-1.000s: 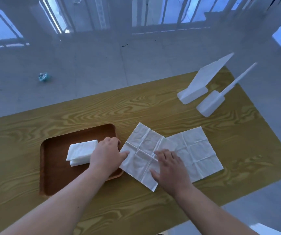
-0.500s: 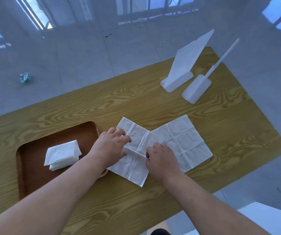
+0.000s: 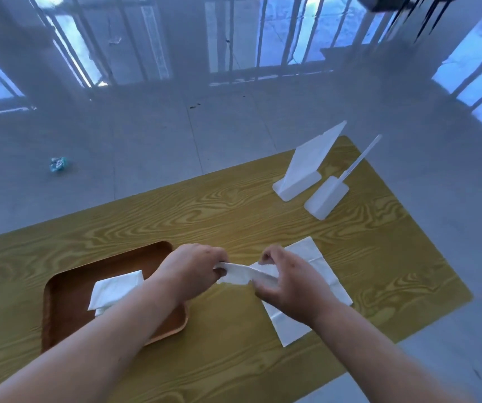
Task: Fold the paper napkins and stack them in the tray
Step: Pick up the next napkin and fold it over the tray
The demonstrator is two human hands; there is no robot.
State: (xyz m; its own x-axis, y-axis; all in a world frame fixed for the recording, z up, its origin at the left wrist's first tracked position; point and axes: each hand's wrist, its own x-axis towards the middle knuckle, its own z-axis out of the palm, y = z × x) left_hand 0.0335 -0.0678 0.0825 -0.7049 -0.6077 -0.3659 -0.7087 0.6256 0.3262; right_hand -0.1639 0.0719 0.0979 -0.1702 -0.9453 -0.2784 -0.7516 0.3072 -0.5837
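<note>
My left hand [image 3: 193, 270] and my right hand [image 3: 287, 282] each pinch one end of a white paper napkin [image 3: 241, 274], lifted off the table and folded over into a narrow strip between them. A second napkin [image 3: 325, 282] lies flat and unfolded on the table, partly under my right hand. A brown wooden tray [image 3: 68, 286] sits at the left, with a small stack of folded napkins [image 3: 114, 287] in it, partly hidden by my left forearm.
The yellow wood-grain table [image 3: 234, 210] ends close behind the tray and at the right. Two white plastic stands [image 3: 306, 173] [image 3: 328, 194] sit at its far right. A crumpled wrapper [image 3: 58, 164] lies on the grey floor beyond.
The napkin that lay flat under both hands is now raised and folded over between them. The view has tilted up, so the table sits lower in the frame.
</note>
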